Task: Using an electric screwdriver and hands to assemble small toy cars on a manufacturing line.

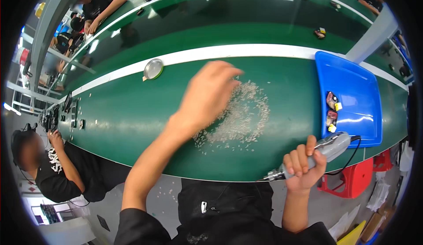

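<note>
Right hand (302, 168) grips ribbed grey screwdriver (324, 150); left hand (207, 93) over tiny screws (246, 117).

Glossy green belt (132, 113), shiny blue plastic tray (352, 82)

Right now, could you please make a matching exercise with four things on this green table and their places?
Things:
1. grey electric screwdriver
2. blue plastic tray
3. round metal lid
4. pile of small pale screws

Places:
A. beside the white stripe
B. under the left hand
C. in the right hand
D. at the table's right end

Pairs: 1-C, 2-D, 3-A, 4-B
</note>
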Available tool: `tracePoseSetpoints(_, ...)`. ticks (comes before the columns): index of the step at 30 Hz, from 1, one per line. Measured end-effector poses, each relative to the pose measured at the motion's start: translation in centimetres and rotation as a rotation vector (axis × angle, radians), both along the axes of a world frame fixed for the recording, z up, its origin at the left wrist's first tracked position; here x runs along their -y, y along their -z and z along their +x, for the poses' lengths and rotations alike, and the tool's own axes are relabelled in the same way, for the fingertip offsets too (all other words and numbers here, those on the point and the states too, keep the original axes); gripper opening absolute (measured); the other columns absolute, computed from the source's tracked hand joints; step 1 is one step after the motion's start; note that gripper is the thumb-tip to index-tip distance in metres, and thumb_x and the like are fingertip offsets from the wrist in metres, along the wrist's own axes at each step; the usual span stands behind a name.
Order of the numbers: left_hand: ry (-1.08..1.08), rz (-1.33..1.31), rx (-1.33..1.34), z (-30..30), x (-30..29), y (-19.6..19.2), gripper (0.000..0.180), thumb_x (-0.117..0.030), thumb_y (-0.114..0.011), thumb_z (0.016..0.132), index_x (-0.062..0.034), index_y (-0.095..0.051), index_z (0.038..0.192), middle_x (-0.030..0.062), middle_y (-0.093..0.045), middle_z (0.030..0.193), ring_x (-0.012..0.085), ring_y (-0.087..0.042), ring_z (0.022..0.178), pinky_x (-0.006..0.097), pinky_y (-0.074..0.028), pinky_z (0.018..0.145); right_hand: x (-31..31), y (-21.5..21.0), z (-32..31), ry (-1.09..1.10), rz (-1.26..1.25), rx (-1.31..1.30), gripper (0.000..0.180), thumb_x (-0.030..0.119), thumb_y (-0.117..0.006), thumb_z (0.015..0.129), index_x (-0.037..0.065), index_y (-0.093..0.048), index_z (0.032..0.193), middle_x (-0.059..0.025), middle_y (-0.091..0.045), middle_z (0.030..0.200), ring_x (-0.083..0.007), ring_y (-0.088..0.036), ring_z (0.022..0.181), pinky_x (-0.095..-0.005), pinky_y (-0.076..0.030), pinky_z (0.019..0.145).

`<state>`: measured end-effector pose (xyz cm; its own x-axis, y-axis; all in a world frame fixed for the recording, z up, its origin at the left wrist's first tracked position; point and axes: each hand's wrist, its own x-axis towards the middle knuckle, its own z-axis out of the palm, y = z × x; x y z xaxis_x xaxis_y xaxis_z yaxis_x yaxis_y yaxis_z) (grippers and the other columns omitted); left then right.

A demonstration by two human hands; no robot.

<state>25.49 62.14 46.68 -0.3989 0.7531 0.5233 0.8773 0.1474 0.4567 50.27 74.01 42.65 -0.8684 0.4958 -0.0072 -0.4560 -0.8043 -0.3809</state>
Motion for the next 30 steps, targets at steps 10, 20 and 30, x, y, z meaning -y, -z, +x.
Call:
tracePoseSetpoints(10,-0.044,-0.202,-0.145,-4.1,2.6,1.6,0.017,-0.003,-0.065,0.080,0.0012,-0.066,0.096,0.0128,-0.063,0.089,0.0320,-0.061,0.083,0.039,-0.050,0.074,0.7,0.0,-0.5,0.050,-0.011,-0.031,0.013,0.019,-0.045,0.091,0.007,-0.044,0.086,0.0008,-0.035,0.051,-0.0108,-0.035,0.042,-0.0294,-0.037,0.049)
tracePoseSetpoints(20,0.060,-0.337,-0.380,-4.2,1.7,1.4,0.005,0.000,-0.053,0.083,0.0022,-0.056,0.080,0.0152,-0.056,0.084,0.0341,-0.058,0.081,0.044,-0.048,0.071,1.2,-0.5,-0.4,0.078,0.014,-0.017,0.013,0.019,-0.044,0.092,0.007,-0.045,0.086,0.0009,-0.036,0.052,-0.0103,-0.037,0.043,-0.0293,-0.037,0.051)
tracePoseSetpoints(30,-0.004,-0.100,-0.070,-2.5,8.2,-1.5,0.011,-0.005,-0.050,0.081,0.0022,-0.048,0.089,0.0199,-0.052,0.083,0.0380,-0.053,0.079,0.047,-0.044,0.072,0.9,0.2,-1.8,0.107,0.078,0.030,0.011,0.016,-0.053,0.090,0.007,-0.047,0.090,0.0049,-0.029,0.055,-0.0065,-0.029,0.047,-0.0235,-0.029,0.048)
